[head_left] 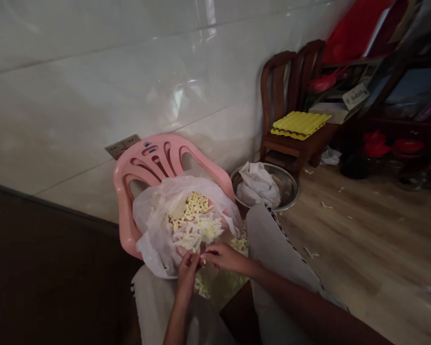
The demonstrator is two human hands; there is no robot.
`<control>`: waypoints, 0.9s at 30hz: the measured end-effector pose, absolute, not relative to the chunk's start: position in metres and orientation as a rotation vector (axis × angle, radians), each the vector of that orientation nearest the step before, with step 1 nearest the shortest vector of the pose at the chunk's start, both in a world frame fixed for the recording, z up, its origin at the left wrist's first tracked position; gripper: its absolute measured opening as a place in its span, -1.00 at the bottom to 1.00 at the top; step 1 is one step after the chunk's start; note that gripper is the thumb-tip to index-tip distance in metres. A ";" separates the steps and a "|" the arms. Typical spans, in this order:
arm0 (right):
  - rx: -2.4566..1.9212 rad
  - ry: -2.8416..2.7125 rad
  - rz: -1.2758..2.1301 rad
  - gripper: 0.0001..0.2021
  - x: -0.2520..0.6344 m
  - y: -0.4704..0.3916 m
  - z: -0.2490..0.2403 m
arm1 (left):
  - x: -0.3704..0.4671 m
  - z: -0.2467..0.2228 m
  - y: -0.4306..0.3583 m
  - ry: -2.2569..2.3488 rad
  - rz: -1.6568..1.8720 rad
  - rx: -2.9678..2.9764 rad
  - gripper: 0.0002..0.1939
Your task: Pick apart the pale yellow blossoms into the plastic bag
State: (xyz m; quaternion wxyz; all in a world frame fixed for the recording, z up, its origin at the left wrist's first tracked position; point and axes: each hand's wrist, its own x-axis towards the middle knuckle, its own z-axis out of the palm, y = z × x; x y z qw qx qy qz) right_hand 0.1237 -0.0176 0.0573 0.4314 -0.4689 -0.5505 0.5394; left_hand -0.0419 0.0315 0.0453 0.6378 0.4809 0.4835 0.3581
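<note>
My left hand (187, 270) and my right hand (224, 258) meet fingertip to fingertip just below a clear plastic bag (154, 225) that lies open on a pink plastic chair (154, 160). Both hands pinch a small pale piece (202, 261) between them. The bag holds a heap of pale white and yellow pieces (196, 223). More of the same pieces (239, 244) lie between my knees, under the hands. My grey trouser legs (273, 249) frame the hands on both sides.
A steel bowl (290, 184) with a crumpled white bag stands on the floor right of the pink chair. Behind it a wooden chair (283, 96) carries a yellow tray (299, 124). Cluttered shelves fill the far right. Scraps litter the wooden floor (362, 230). A tiled wall runs behind.
</note>
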 end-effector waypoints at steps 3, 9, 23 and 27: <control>-1.096 -1.299 1.416 -0.67 0.125 -0.015 0.057 | -0.043 0.043 0.033 1.065 0.813 1.078 -0.51; -1.044 -1.212 1.502 -0.68 0.124 -0.013 0.060 | -0.042 0.041 0.033 1.047 0.833 1.012 -0.54; -1.169 -1.364 1.170 -0.78 0.121 -0.017 0.059 | -0.039 0.053 0.030 1.114 0.843 1.044 -0.49; -1.240 -1.546 0.912 -0.89 0.120 -0.020 0.064 | -0.040 0.048 0.032 1.118 0.829 1.051 -0.49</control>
